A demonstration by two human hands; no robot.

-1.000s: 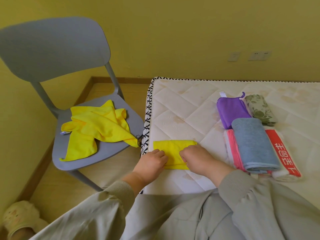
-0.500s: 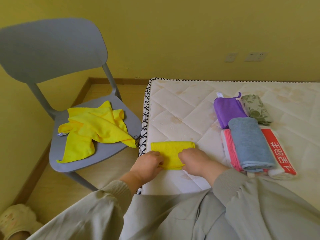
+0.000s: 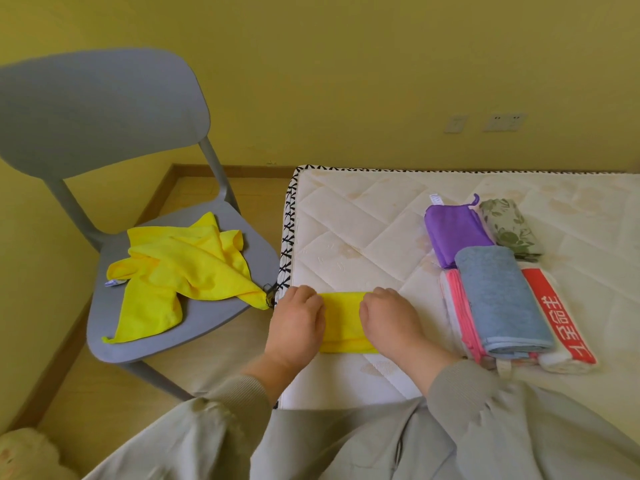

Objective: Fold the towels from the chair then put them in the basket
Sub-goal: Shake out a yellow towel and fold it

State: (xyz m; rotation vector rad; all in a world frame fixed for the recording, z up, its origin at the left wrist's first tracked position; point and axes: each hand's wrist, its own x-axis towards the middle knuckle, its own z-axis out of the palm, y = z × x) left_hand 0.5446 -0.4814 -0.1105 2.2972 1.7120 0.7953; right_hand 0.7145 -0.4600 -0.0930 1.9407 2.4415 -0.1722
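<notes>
A small yellow towel [image 3: 343,318], folded into a strip, lies on the white quilted mattress [image 3: 363,220] near its left edge. My left hand [image 3: 298,323] covers the towel's left end and my right hand [image 3: 391,320] its right end. Both hands have curled fingers that hold the cloth at its far edge. More yellow towels [image 3: 183,268] lie crumpled on the seat of the grey chair [image 3: 214,327] left of the mattress. No basket is in view.
Folded towels lie on the mattress to the right: purple [image 3: 453,233], floral green [image 3: 509,230], blue-grey [image 3: 498,299] on top of a pink one [image 3: 460,313], and a white one with a red band [image 3: 557,317]. A fluffy slipper [image 3: 24,455] is at the bottom left on the floor.
Both hands have moved from the towel's near edge forward over it to its far edge, carrying the cloth with them. The pile on the chair has not moved.
</notes>
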